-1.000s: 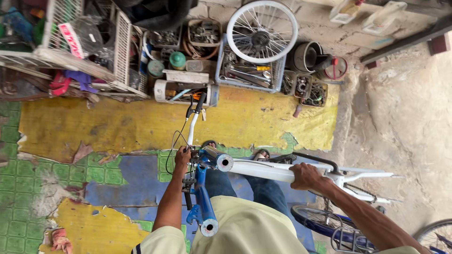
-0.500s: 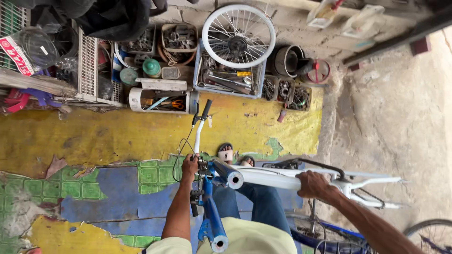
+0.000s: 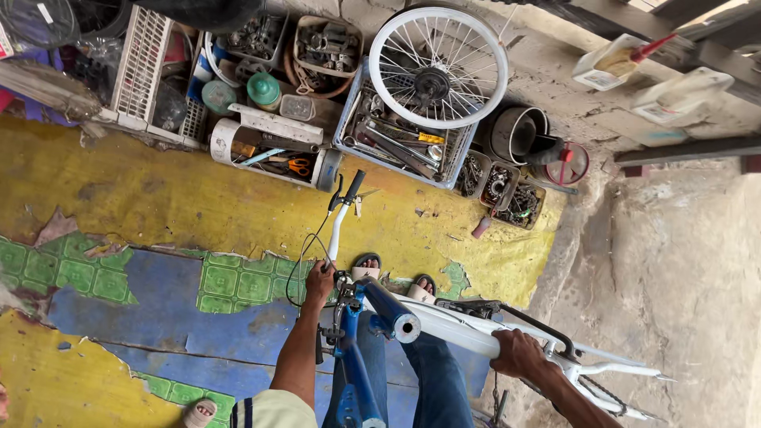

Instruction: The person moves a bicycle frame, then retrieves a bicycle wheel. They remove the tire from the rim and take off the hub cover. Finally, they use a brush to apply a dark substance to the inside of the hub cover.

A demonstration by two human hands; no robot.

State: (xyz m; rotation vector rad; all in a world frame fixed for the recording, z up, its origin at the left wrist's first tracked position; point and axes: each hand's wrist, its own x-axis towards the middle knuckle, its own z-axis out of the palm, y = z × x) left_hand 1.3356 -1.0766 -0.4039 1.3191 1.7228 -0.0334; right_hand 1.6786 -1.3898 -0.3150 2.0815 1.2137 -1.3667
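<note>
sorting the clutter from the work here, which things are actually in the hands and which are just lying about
In hand:
left hand grips the white handlebar
right hand grips the white frame tube
blue fork between them

Lying about:
spoked wheel
tool crate
orange-handled scissors
small parts tubs

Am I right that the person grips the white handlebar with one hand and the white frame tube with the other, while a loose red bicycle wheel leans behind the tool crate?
Not quite: the head view shows the wheel is white.
</note>
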